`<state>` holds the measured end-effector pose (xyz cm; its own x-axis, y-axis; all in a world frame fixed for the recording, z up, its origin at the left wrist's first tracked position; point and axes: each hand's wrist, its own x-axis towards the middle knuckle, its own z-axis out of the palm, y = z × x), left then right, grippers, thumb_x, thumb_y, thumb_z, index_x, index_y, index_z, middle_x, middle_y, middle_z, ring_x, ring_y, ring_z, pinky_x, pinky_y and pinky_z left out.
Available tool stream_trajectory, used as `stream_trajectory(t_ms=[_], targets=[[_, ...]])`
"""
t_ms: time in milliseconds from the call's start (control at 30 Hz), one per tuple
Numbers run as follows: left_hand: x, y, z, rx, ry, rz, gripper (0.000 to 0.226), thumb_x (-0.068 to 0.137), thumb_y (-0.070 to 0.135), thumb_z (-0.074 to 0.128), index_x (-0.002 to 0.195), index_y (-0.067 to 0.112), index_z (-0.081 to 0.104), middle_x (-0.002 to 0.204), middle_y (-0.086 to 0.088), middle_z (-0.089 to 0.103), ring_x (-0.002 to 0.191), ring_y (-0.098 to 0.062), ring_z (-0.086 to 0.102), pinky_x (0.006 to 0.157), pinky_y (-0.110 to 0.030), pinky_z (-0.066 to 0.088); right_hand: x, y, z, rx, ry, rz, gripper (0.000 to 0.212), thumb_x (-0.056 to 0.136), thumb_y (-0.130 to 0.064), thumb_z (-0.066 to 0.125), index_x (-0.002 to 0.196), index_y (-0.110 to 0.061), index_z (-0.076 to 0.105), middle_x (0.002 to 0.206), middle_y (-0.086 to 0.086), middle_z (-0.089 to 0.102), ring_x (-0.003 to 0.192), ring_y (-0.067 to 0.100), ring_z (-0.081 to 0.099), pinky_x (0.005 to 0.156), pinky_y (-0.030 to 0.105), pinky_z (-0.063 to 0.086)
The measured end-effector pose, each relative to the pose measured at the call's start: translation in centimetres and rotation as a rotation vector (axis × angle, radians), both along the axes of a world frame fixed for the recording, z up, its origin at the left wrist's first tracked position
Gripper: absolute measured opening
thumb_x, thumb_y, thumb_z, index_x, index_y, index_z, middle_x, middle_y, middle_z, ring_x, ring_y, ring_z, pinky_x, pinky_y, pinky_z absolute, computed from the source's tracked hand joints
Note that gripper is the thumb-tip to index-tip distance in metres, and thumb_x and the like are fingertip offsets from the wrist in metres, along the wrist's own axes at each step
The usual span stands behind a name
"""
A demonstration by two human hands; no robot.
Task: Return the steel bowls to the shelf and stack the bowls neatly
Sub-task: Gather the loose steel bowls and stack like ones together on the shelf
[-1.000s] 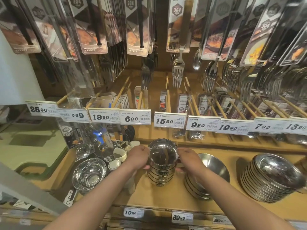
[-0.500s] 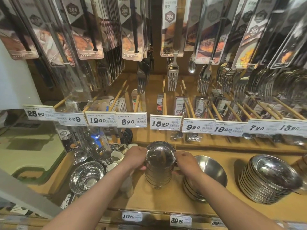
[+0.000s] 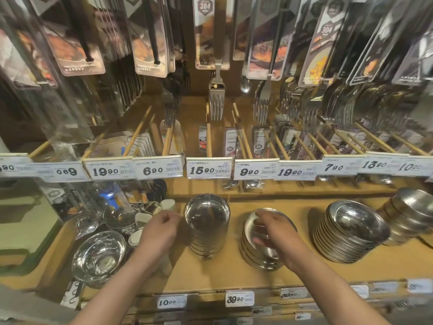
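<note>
- Two hands over the shelf (image 3: 234,275). Left hand (image 3: 156,233) loosely curled, holding nothing, just left of the tall bowl stack (image 3: 206,227) and not clearly touching it. Right hand (image 3: 276,238) spread, fingers blurred, over the low bowl stack (image 3: 260,242) just to the right; contact likely, a firm grip cannot be told.
- Tall stack stands upright mid-shelf, rims aligned. Wide plate-like stacks (image 3: 349,231) lie further right; a single bowl (image 3: 99,256) sits at far left.
- Step in hand, as judged: squaring the low stack. Best done with flat palm on the top rim, steadying the side, nudging bowls concentric; avoid knocking the tall stack beside it.
- Readable tags above: 19.90 (image 3: 105,171), 6.90, 15.90 (image 3: 202,170), 9.90, 19.90, 7.90, 13.90. Shelf-edge tags: 10.00 (image 3: 166,302), 39.90.
- Hanging cutlery packs marked "304" (image 3: 205,6).
</note>
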<state>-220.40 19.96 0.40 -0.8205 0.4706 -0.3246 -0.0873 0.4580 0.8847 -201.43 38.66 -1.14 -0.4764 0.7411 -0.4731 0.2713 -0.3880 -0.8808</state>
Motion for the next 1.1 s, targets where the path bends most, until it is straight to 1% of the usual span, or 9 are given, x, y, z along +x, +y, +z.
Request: stream_trajectory(t_ms=[167,333,500,600,733,800,933,1033,1100], targets=[[3.0,-0.2,0.4,0.030,0.086,-0.058,0.017,0.092,0.037,0.054,0.094,0.027,0.067,0.091,-0.004,0.070,0.089,-0.033,0.064,0.090,-0.057,0.052,7.0,0.7,0.2,-0.010,0.030,-0.161,0.021,0.101,-0.015,0.054,0.099,-0.009,0.074,0.084,0.005,0.077,0.078,0.018,0.072,0.066,0.032,0.060],[7.3,2.1,1.3,0.013,0.099,-0.196,0.016,0.093,0.039,0.053,0.093,0.032,0.068,0.102,-0.003,0.071,0.106,-0.032,0.065,0.097,-0.056,0.052,12.1,0.9,0.4,-0.053,0.033,-0.289,0.019,0.102,-0.019,0.055,0.112,-0.010,0.069,0.108,0.014,0.070,0.099,0.025,0.068,0.072,0.035,0.062],[10.4,4.9,1.0,0.002,0.033,-0.289,0.019,0.094,0.033,0.057,0.099,0.022,0.071,0.095,0.000,0.071,0.093,-0.026,0.065,0.092,-0.051,0.053,17.8,2.0,0.5,-0.037,0.086,-0.373,0.022,0.102,-0.023,0.056,0.115,-0.010,0.069,0.113,0.013,0.069,0.103,0.025,0.067,0.082,0.039,0.060],[12.7,6.8,0.6,0.001,0.011,-0.333,0.015,0.100,0.023,0.057,0.096,0.019,0.071,0.079,0.000,0.065,0.068,-0.019,0.058,0.065,-0.036,0.048,22.8,2.7,0.6,-0.028,0.098,-0.423,0.021,0.101,-0.026,0.058,0.112,-0.013,0.069,0.112,0.009,0.071,0.105,0.023,0.067,0.080,0.036,0.058],[17.6,9.8,0.9,0.005,-0.010,-0.337,0.022,0.093,0.038,0.062,0.085,0.023,0.075,0.090,0.002,0.074,0.089,-0.021,0.068,0.087,-0.046,0.055,30.9,4.2,1.2,-0.023,0.117,-0.511,0.021,0.101,-0.028,0.058,0.113,-0.014,0.068,0.113,0.008,0.072,0.104,0.022,0.069,0.072,0.031,0.054],[20.7,11.8,1.2,0.017,-0.019,-0.341,0.026,0.087,0.043,0.064,0.079,0.019,0.070,0.090,0.001,0.072,0.087,-0.023,0.066,0.087,-0.044,0.052,35.3,4.8,1.5,-0.019,0.111,-0.559,0.022,0.101,-0.029,0.058,0.112,-0.015,0.070,0.111,0.006,0.074,0.103,0.021,0.070,0.070,0.030,0.052],[27.8,15.6,0.9,0.041,-0.081,-0.391,0.025,0.088,0.037,0.063,0.086,0.014,0.069,0.080,-0.005,0.064,0.074,-0.023,0.057,0.071,-0.039,0.045,44.2,5.4,2.1,-0.012,0.138,-0.605,0.018,0.100,-0.024,0.058,0.091,-0.010,0.065,0.076,0.025,0.059,0.068,0.020,0.058,0.057,0.028,0.047],[32.4,17.6,0.1,0.053,-0.107,-0.433,0.020,0.100,0.023,0.057,0.091,0.011,0.070,0.094,-0.008,0.066,0.081,-0.020,0.061,0.072,-0.034,0.052,48.9,5.7,2.3,0.011,0.124,-0.634,0.019,0.103,-0.022,0.053,0.086,-0.019,0.062,0.061,-0.005,0.056,0.050,0.005,0.054,0.045,0.018,0.046],[35.1,18.3,-0.1,0.057,-0.121,-0.455,0.021,0.102,0.022,0.056,0.089,0.010,0.067,0.097,-0.006,0.066,0.087,-0.021,0.061,0.074,-0.034,0.053,50.5,6.0,2.4,0.023,0.117,-0.630,0.025,0.103,-0.022,0.053,0.079,-0.022,0.058,0.060,-0.011,0.060,0.050,0.001,0.056,0.047,0.017,0.047]])
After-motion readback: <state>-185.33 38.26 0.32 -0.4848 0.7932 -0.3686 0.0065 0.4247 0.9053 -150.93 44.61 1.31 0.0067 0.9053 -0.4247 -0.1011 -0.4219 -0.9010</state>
